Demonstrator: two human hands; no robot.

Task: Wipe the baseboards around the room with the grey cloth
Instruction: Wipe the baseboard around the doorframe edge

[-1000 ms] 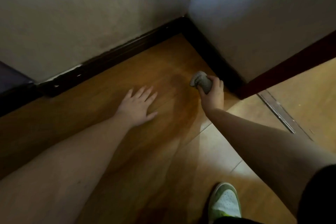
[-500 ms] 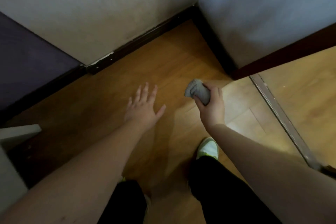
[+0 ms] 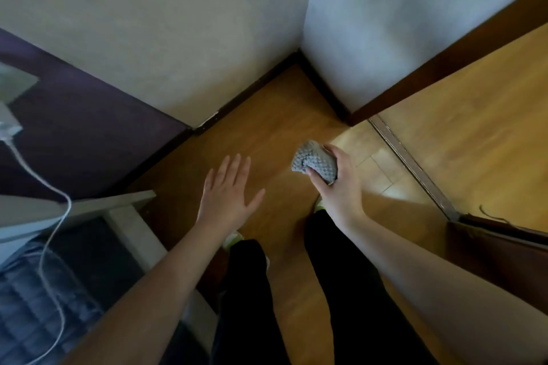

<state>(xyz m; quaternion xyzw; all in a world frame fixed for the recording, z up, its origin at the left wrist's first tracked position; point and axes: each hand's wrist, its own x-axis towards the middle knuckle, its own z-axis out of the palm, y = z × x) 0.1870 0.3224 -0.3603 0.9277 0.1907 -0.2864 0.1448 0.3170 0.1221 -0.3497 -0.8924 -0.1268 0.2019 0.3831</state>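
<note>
Your left hand point(image 3: 228, 195) hangs flat and released above the wooden floor point(image 3: 275, 115), holding nothing. To its right, your right hand point(image 3: 338, 187) is grasping the bunched grey cloth point(image 3: 314, 161), lifted well clear of the dark baseboard point(image 3: 252, 89) ahead of both hands. To wipe well, I'd crouch, press a flat face of the cloth on the board and drag steadily into the corner. Left of your left hand, a white cable point(image 3: 56, 201) and pale furniture frame point(image 3: 130, 228) could crowd that stretch.
</note>
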